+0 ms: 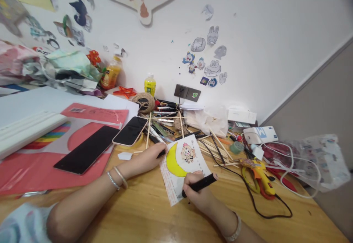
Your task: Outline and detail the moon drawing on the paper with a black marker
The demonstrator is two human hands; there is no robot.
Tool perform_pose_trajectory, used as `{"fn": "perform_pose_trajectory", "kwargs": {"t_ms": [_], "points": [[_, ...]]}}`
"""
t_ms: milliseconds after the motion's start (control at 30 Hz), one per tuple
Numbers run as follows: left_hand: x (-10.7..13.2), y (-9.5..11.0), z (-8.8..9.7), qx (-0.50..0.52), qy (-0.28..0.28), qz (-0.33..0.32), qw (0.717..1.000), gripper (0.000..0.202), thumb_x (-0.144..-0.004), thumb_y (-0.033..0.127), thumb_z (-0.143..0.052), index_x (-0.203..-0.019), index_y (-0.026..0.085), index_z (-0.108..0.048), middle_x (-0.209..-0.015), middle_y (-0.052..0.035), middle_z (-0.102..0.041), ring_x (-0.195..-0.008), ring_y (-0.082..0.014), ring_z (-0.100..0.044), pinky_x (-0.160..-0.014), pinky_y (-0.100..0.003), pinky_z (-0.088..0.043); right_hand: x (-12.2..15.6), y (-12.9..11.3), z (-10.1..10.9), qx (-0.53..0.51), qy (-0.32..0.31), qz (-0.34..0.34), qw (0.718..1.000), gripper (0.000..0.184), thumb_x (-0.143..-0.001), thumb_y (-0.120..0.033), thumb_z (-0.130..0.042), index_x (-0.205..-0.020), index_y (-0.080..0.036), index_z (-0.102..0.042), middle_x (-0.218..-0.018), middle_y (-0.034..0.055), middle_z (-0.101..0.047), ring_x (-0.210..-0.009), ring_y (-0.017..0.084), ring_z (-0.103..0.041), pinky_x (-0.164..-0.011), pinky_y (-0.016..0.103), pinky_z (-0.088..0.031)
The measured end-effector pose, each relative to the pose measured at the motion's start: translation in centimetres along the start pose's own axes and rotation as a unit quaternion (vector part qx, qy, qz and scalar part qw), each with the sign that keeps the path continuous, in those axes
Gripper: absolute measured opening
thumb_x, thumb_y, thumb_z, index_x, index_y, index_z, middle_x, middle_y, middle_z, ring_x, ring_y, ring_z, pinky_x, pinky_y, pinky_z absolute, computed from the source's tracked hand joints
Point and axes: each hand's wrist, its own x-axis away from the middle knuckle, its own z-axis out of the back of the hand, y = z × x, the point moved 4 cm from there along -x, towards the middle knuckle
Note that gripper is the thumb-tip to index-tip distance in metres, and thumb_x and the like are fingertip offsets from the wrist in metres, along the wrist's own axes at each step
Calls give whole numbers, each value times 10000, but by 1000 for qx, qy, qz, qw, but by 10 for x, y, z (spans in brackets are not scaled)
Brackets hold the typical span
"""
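Observation:
A sheet of white paper [176, 191] lies on the wooden table in front of me, with a yellow crescent moon [173, 162] and a small cartoon figure [188, 152] on it. My right hand [196, 191] is closed round a thick black marker [202, 182], its lower end close to the paper's bottom edge. At the paper's left edge rests my left hand [151, 156]. Its fingers are closed on a short black piece that looks like a marker cap [161, 154]; part of it is hidden.
Left of the paper lie a phone [130, 130], a black tablet-like slab [85, 150] and a red-and-white packet [82, 178]. Behind it are several wooden sticks [211, 149] and pens [167, 106]. A yellow glue gun [260, 175] with its black cord lies to the right.

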Motion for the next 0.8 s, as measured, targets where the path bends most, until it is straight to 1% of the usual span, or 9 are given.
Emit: {"fn": "perform_pose_trajectory", "kwargs": {"t_ms": [233, 433, 600, 700, 800], "points": [[0, 0, 0, -2, -6, 2, 1000, 67, -781, 210, -434, -786, 185, -496, -845, -33, -570, -760, -172, -522, -717, -290, -433, -1, -3, 0, -23, -31, 3, 999, 212, -673, -210, -447, -480, -206, -360, -441, -45, -432, -458, 119, -424, -561, 260, -345], [0, 0, 1, -8, -9, 8, 1000, 61, -774, 197, -428, -763, 186, -487, -825, -31, -565, -749, -168, -515, -713, -289, -433, -1, -3, 0, -25, -22, -2, 999, 213, -684, -226, -444, -483, -204, -377, -443, -40, -439, -458, 121, -434, -547, 261, -334], [0, 0, 2, 0, -7, 11, 1000, 77, -776, 208, -427, -787, 188, -500, -838, -29, -575, -752, -166, -522, -712, -276, -430, 0, -4, 1, -35, -20, -7, 999, 219, -690, -225, -448, -481, -200, -387, -442, -39, -443, -455, 117, -439, -546, 258, -337], [0, 0, 3, 18, -7, 25, 1000, 85, -768, 217, -437, -787, 188, -515, -842, -24, -591, -746, -164, -530, -712, -269, -429, 0, -5, 2, -30, -20, 3, 999, 216, -692, -219, -452, -487, -196, -387, -458, -39, -445, -472, 117, -443, -573, 268, -344], [-1, -3, 7, 45, -2, 46, 998, 118, -762, 227, -444, -825, 187, -534, -858, -16, -607, -761, -166, -541, -720, -270, -431, 0, -5, 1, -57, -23, 4, 998, 222, -687, -217, -458, -479, -194, -386, -454, -43, -424, -457, 109, -422, -529, 253, -330]]}}
